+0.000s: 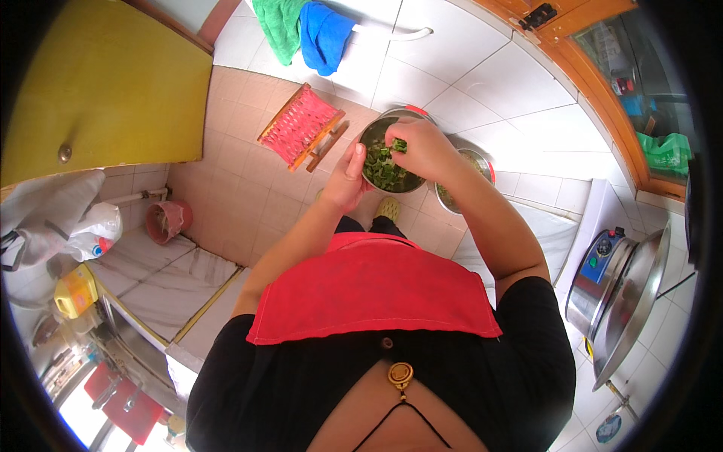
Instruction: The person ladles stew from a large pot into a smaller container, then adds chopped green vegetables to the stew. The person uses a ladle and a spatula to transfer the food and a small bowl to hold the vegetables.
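My left hand (349,178) grips the near left rim of a round metal bowl (412,188), its thumb over the edge. Chopped leafy greens (384,169) lie in the bowl. Above them my right hand (421,148) pinches a small bunch of greens (399,145) between its fingers. Behind and to the right, partly under my right forearm, stands a second metal bowl (450,204) with red on its handle and some bits of food inside. Another rim with a red handle (417,110) shows just beyond the first bowl.
A low wooden stool with a woven pink seat (302,127) stands on the tiled floor. Green (279,28) and blue cloths (325,37) hang at the wall. A pink bucket (168,221) is at left, beside a marble-patterned counter (164,282). A large metal pan (635,311) sits at right.
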A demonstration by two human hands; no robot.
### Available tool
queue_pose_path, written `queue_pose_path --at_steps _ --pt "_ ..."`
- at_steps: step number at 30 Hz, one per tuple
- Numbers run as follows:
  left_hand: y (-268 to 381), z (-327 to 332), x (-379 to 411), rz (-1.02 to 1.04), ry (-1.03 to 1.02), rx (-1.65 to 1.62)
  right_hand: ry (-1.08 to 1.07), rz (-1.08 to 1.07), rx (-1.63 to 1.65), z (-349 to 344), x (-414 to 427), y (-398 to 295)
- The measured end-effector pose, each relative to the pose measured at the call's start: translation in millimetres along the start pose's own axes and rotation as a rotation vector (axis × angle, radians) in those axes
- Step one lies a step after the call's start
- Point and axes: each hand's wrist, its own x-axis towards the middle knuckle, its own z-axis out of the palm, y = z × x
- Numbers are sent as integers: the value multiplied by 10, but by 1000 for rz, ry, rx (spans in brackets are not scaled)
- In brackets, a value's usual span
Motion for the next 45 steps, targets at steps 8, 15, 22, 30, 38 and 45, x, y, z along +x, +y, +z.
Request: queue_pose_path --at_steps 8,15,22,30,38,45 --pt "30 25 25 -8 18 63 2 -79 -45 246 -14 88" --pt "-7 -147 57 13 171 19 204 28 59 -197 -95 78" --pt "31 -473 -52 86 193 -62 133 268 -80 -207 -61 695" --pt "88 -562 -180 144 323 -57 209 392 -87 -123 51 907" --pt "36 -528 -108 140 234 -11 346 299 -159 -199 -39 864" --pt "-55 -268 17 112 106 91 229 74 12 82 50 120"
